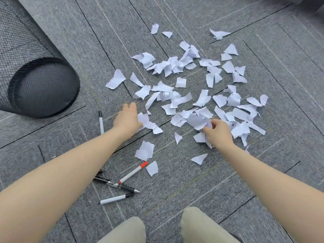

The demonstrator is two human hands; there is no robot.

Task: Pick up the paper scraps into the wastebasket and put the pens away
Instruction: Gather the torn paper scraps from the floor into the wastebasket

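The right hand (218,133) pinches a paper scrap (197,121) to gather it, while the left hand (127,118), grip half-open, rakes another scrap (149,122) (wastebasket (35,81) lies tipped nearby).

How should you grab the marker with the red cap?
Probably by the bare white barrel, around its middle, coming straight down from above with the fingers on its two long sides. The red-capped marker lies flat on the carpet, slanted, and its lower end rests on the black pen, so the middle and the cap end are the free parts.
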